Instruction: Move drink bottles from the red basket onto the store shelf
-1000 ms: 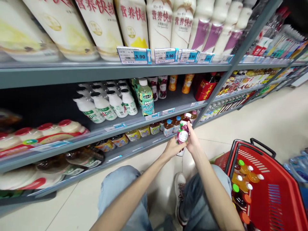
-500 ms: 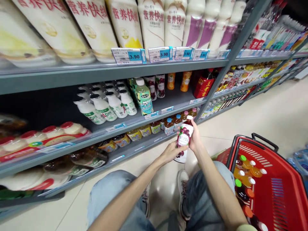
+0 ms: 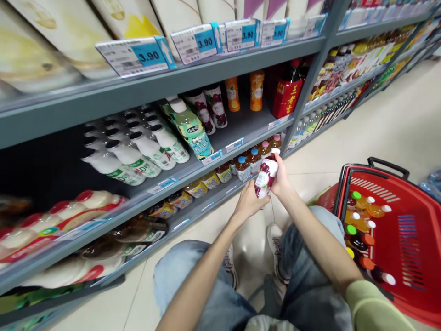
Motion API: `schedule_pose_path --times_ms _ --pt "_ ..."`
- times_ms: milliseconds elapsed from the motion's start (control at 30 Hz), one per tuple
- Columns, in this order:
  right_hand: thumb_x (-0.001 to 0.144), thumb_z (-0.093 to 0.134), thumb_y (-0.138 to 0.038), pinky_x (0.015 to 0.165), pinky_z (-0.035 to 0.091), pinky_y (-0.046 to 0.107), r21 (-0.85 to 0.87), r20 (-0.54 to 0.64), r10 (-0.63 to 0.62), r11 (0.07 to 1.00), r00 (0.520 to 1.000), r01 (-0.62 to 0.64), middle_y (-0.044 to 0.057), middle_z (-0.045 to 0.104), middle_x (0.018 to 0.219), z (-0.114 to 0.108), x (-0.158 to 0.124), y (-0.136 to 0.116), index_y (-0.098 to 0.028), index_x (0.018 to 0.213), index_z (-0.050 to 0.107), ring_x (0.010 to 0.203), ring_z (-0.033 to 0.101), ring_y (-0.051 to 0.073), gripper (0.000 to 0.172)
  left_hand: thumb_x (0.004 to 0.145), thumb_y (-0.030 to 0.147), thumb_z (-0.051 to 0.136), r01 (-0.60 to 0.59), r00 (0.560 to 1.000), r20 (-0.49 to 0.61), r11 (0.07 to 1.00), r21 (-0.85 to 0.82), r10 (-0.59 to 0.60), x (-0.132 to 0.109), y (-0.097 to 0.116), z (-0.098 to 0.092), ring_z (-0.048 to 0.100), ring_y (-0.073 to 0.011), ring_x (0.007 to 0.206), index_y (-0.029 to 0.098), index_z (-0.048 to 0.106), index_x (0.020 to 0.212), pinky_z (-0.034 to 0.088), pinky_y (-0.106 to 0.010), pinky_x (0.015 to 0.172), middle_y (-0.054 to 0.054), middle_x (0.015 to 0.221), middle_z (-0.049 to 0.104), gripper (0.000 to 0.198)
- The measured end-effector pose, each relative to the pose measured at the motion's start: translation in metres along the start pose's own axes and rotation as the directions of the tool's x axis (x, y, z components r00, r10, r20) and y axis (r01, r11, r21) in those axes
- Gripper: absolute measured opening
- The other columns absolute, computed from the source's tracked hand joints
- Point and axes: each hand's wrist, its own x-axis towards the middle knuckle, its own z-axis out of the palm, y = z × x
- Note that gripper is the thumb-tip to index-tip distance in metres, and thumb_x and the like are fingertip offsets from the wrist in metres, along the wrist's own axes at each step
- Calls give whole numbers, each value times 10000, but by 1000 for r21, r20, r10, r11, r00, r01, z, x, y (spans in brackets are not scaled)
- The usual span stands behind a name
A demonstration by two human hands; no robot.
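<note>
Between my two hands is a juice bottle point(image 3: 266, 175) with a white cap and a white label printed with dark red grapes. My left hand point(image 3: 251, 201) wraps its lower end. Along its right side, near the top, my right hand point(image 3: 280, 177) grips it. The bottle is tilted and held in front of the lowest shelf. On the shelf above stand similar grape bottles point(image 3: 216, 108), beside a green bottle point(image 3: 193, 128) with a white cap. Two orange juice bottles point(image 3: 257, 91) stand farther right on that shelf.
To my right on the floor stands a red shopping basket point(image 3: 389, 257) with a black handle, holding several capped drink bottles. White dark-capped bottles point(image 3: 138, 161) fill the middle shelf's left. A red drink pack point(image 3: 286, 96) stands by the shelf upright. Price tags point(image 3: 196, 43) line the upper shelf edge.
The view has shifted closer to the shelf. Both hands still hold the bottle, which has moved slightly up and is turned so its label faces differently and its top leans more to the right.
</note>
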Motion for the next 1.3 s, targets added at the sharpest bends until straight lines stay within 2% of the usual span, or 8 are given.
schedule_pose_path --times_ms 167,333,433,500,600,667,1100,1300 --pt "927 625 -463 486 510 249 14 -6 -34 999 999 34 -41 648 585 -2 4 -1 -229 816 625 477 562 138 259 746 315 805 9 999 -34 973 230 -1 3 8 13 611 -403 1243 138 404 1427 490 -469 977 -242 1411 550 810" --pt "957 552 -483 631 593 309 -51 32 26 998 999 -25 -1 722 688 -7 1 -6 -209 911 699 593 661 173 315 817 329 694 7 999 -39 974 225 2 7 11 9 670 -409 1144 148 372 1449 506 -465 908 -245 1339 622 732" --pt "940 574 -510 667 610 331 -78 94 38 996 995 -31 23 751 762 -8 -1 -11 -208 961 716 692 708 199 334 791 326 700 -38 999 4 994 103 38 9 8 1 691 -379 1047 150 401 1422 508 -457 895 -179 1162 705 721" --pt "917 613 -519 656 612 331 -93 185 26 996 982 -9 23 745 748 -8 -2 -14 -214 961 712 712 717 209 324 767 336 733 -87 994 51 990 -111 93 9 5 -3 688 -324 1005 165 443 1379 506 -431 917 -120 1098 712 699" --pt "893 657 -505 624 608 316 -119 285 15 993 959 20 16 730 714 -6 -5 -17 -215 966 705 721 726 213 303 756 360 765 -105 983 84 878 -468 162 8 3 -1 648 -264 1072 180 490 1330 484 -383 983 -89 1189 669 661" --pt "893 665 -481 605 603 303 -120 288 14 993 957 22 8 723 704 -5 -7 -18 -217 955 698 716 727 207 273 759 365 771 -82 982 95 814 -575 166 6 4 3 616 -257 1128 192 489 1352 461 -374 1021 -80 1247 639 679" --pt "890 667 -442 570 600 291 -102 159 89 992 983 -73 -13 690 665 -9 -5 -20 -216 868 679 658 710 191 227 767 366 746 -47 974 154 817 -574 164 7 4 14 530 -291 1263 181 460 1398 370 -423 1131 -107 1378 567 717" --pt "869 687 -444 589 606 285 -106 195 85 992 977 -65 -13 707 698 -12 -4 -21 -223 892 677 705 719 191 223 787 394 741 -47 971 170 830 -555 168 7 7 13 470 -300 1375 169 424 1422 319 -408 1187 -129 1469 513 745"
